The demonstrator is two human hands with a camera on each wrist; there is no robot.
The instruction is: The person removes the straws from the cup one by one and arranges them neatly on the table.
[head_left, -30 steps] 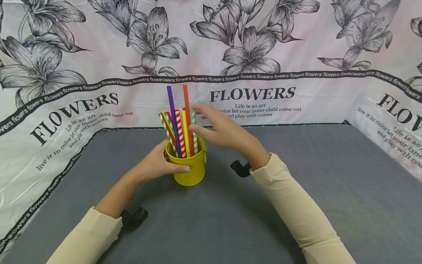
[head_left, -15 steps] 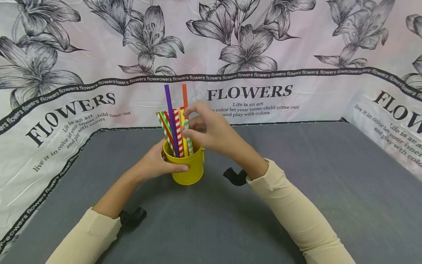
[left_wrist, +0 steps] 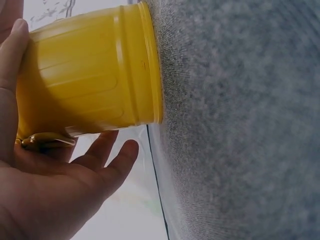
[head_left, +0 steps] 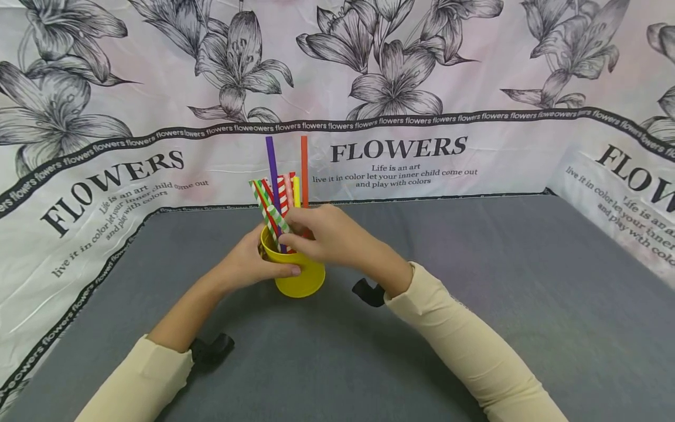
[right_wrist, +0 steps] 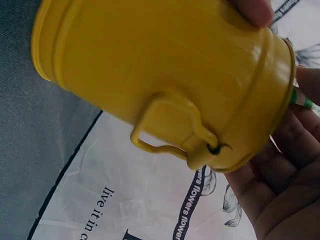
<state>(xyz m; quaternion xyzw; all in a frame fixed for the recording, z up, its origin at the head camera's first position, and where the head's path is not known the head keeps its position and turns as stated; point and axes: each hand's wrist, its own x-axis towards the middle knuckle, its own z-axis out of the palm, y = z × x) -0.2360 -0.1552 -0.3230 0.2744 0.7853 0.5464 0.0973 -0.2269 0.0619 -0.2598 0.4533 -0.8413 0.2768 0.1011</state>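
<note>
A yellow bucket [head_left: 302, 282] stands on the grey surface, holding a purple straw [head_left: 271, 161], an orange straw [head_left: 304, 161], a yellow one and several striped ones. My left hand [head_left: 248, 258] grips the bucket's left side, thumb across its front; in the left wrist view that hand [left_wrist: 55, 190] wraps its wall [left_wrist: 75, 70]. At the bucket's mouth, my right hand [head_left: 337, 234] pinches a green-and-white striped straw [head_left: 278, 218], which leans left. The right wrist view has the right hand's fingers [right_wrist: 285, 155] at the rim, with a bit of green straw [right_wrist: 301, 99] between them.
The grey surface [head_left: 474, 264] extends around the bucket. Behind it hangs a white cloth [head_left: 506, 152] with printed flowers and lettering. A metal handle loop [right_wrist: 162, 125] hangs on the bucket's side. Black straps [head_left: 213, 349] show by both wrists.
My right hand has come down and left to the bucket's mouth and taken hold of the green-and-white straw, which now tilts left. The orange straw stands more upright. My left hand keeps its grip.
</note>
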